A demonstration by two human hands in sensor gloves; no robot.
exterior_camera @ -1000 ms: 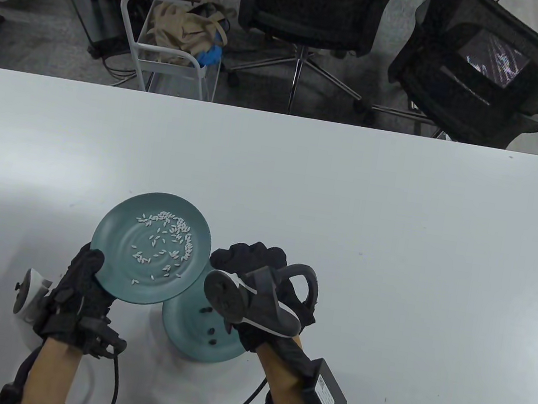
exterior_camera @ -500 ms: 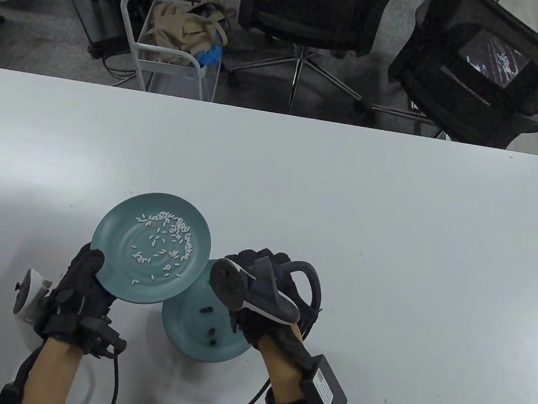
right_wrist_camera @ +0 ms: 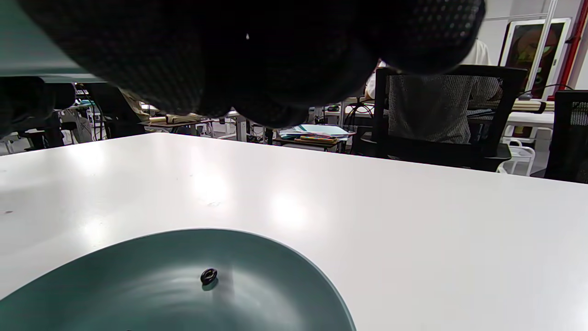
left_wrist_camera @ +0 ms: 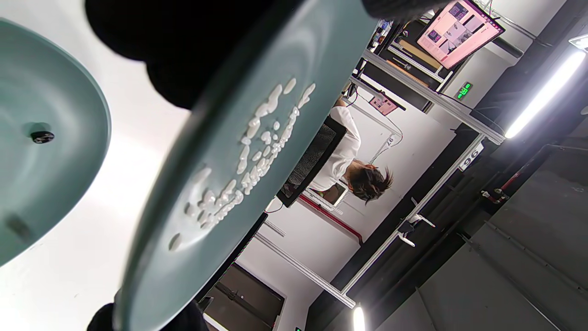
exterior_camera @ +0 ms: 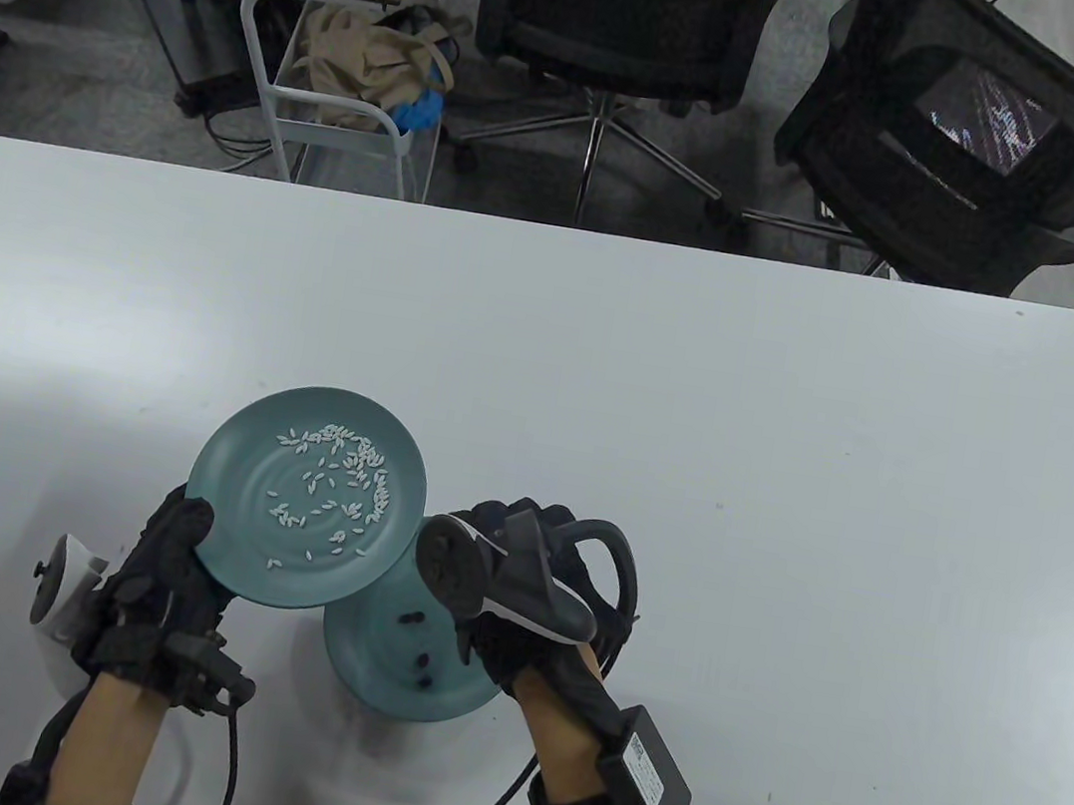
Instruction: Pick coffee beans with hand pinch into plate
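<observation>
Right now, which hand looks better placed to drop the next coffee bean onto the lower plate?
The right hand, probably. It hovers over the lower plate, where coffee beans already lie. The left hand is busy holding up the raised plate of white grains.

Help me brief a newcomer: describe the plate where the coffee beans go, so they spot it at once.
On the white table, look near the front edge between the two gloved hands. Two teal plates overlap there; the target plate lies flat on the table, underneath. It holds a few dark beans, while the raised plate carries pale grains.
</observation>
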